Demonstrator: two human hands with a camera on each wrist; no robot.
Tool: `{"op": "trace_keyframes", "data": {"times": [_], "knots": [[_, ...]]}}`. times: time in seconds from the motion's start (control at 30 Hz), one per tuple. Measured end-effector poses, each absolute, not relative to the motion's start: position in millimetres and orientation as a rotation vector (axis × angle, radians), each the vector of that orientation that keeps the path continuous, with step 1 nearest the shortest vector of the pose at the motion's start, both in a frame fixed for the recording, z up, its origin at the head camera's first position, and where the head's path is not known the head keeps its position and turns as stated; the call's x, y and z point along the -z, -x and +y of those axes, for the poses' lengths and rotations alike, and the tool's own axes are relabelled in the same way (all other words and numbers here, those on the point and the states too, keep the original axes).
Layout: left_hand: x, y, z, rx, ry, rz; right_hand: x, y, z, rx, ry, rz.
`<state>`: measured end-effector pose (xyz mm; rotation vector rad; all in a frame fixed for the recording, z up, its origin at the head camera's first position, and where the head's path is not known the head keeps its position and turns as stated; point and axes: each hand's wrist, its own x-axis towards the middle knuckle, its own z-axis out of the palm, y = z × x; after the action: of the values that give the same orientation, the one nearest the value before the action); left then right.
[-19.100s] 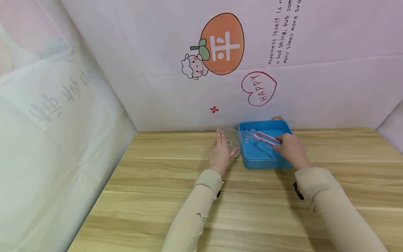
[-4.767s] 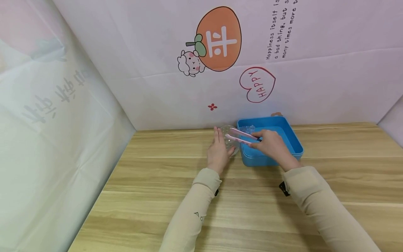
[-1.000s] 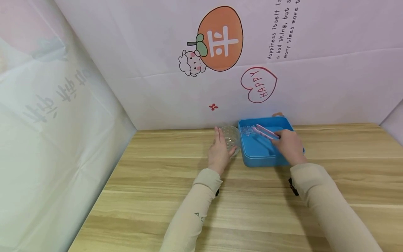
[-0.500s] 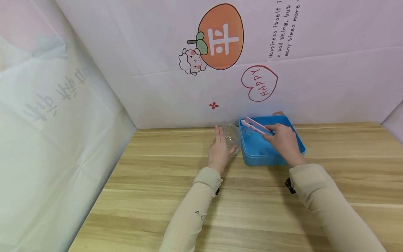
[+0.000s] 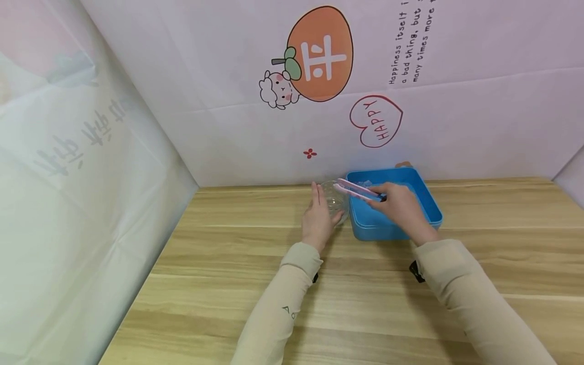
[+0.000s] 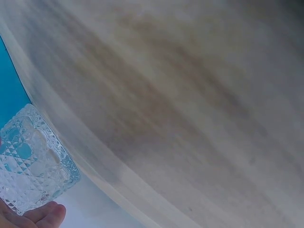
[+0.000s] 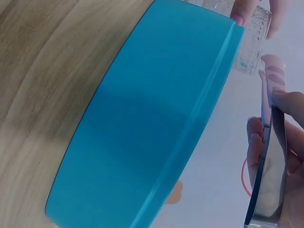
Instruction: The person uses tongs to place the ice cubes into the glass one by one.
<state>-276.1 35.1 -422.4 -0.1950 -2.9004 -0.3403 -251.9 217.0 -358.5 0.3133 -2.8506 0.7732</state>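
While a pale printed sheet [image 5: 237, 137] fills most of the upper half of the head view, bearing an orange fruit and a red heart, a wood-grain table [image 5: 196, 294] spreads across the lower half. Right of centre, close to the sheet, stands a blue box [image 5: 383, 232]. Only the head view looks down into it; the right wrist view gives its outer wall, running diagonally through the middle of the frame.

Near the centre of the head view, the left hand [image 5: 316, 223] holds a glass [image 5: 336, 204], fingers along the left side and thumb at the near side. To its right, over the box, the right hand [image 5: 402, 205] has fingers and thumb closed around a pair of tongs [image 5: 358, 187].

The glass stands just beside the box's left wall. Its cut diamond pattern comes out clearly in the left wrist view, at the lower left; its contents are too unclear to make out.

Slightly apart, the pink tongs' tips are at the glass's rim in the head view; whether they grip anything cannot be told. At the right edge of the right wrist view, the tongs' metal handle shows, mostly hidden by the hand in the head view.

Small clear pieces [image 5: 364, 183] lie in the box's upper left corner, seen only in the head view.
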Motion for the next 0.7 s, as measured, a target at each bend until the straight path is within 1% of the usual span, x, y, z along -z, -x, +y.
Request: {"op": "trace_keyframes", "data": {"times": [0.43, 0.7], "knots": [[422.7, 275.2, 34.8, 0.353, 0.186, -2.898, 363.8, 252.4, 212.5, -0.732, -0.362, -2.887], [422.3, 275.1, 35.1, 0.355, 0.191, -2.898, 363.2, 253.0, 212.3, -0.732, -0.346, -2.896]]}}
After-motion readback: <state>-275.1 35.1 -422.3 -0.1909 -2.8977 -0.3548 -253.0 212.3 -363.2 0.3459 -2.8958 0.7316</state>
